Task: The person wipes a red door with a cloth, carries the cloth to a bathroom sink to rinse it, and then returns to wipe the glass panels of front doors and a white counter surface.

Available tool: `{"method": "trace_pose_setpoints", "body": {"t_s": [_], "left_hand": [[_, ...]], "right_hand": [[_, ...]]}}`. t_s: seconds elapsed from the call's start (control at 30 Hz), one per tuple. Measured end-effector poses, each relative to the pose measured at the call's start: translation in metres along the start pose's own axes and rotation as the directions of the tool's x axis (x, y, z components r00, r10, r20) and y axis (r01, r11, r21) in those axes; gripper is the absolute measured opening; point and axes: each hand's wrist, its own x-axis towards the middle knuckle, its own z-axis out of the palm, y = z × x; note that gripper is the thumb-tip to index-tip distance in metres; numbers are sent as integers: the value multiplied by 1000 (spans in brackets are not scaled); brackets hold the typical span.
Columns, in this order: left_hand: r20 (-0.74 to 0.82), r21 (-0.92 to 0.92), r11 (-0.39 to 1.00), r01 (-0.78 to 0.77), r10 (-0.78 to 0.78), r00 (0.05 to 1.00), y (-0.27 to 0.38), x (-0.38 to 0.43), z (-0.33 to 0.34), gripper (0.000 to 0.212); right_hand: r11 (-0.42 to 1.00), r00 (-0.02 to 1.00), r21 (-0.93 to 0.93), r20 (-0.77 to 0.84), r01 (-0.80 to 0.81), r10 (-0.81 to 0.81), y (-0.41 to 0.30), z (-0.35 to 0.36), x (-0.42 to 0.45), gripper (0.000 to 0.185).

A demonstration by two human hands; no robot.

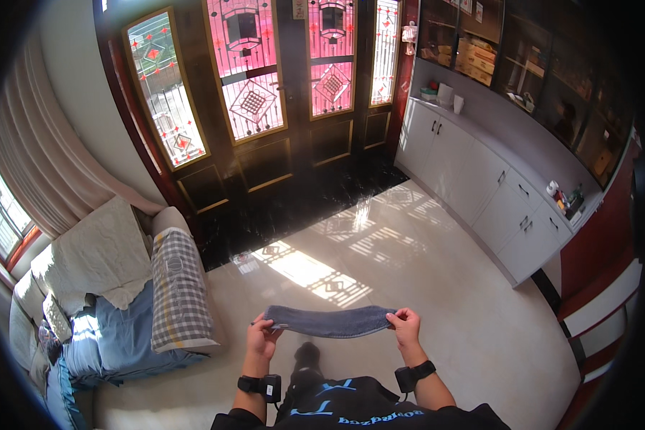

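A folded grey-blue cloth, towel-like in texture (330,322), is stretched out sideways in front of my body. My left hand (262,338) pinches its left end, near a small pale tag. At the opposite end, my right hand (407,327) grips the corner between thumb and fingers. The strip sags slightly and hangs in the air above the tiled floor (435,306). Both wrists carry black straps with small boxes.
To the left stands a sofa with a blue cover (123,333) and a checked cloth (180,290) over its armrest. A dark double door (295,107) with glass panels is ahead. White cabinets (462,166) line the right side, with small items on top.
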Motion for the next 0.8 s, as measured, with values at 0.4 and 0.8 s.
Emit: {"method": "trace_pose_setpoints", "body": {"t_s": [0.4,0.8], "left_hand": [[-9,-597,781,184,-236,972,64,195,53,32],[222,-292,949,122,-57,973,163,344,178,34]], "right_hand": [[869,945,-372,-89,-326,316,22,104,195,41],[797,905,-597,384,94,182,-11,252,352,44]]}}
